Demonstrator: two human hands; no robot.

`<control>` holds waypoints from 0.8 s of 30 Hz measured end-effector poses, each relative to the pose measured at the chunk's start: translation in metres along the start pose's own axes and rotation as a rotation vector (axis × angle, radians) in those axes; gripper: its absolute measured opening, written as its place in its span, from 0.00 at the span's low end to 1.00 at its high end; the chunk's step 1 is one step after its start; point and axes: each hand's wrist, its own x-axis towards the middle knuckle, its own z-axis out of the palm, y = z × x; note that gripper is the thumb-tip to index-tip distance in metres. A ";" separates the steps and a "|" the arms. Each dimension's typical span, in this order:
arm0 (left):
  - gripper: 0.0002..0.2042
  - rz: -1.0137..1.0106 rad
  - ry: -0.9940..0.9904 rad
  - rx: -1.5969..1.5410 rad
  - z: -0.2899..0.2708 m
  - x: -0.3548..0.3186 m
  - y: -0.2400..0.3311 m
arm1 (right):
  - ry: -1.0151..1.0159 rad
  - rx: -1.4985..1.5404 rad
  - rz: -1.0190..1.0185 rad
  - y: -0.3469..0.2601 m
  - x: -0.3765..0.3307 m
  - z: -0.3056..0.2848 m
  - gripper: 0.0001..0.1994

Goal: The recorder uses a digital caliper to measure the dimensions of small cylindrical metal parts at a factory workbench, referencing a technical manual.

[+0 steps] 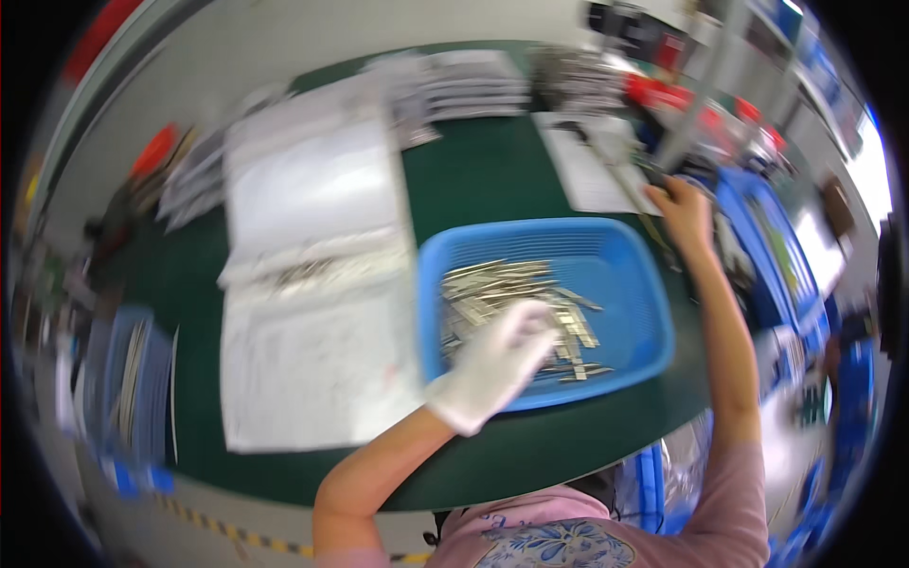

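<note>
A blue plastic basket sits on the green table and holds a heap of thin metal strips. My left hand, in a white glove, reaches into the basket over the strips; blur hides whether its fingers pinch any. My right hand, bare, stretches out beyond the basket's far right corner to the table's right side, its fingers curled near a dark object at the edge. What it touches is too blurred to tell.
A large white tray or board with a row of small parts lies left of the basket. Stacks of papers and a sheet lie at the far side. Blue bins stand at the right. The green table has a rounded near edge.
</note>
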 end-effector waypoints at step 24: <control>0.12 0.144 -0.027 0.288 0.004 -0.001 0.006 | -0.247 -0.476 0.075 0.010 0.020 0.085 0.25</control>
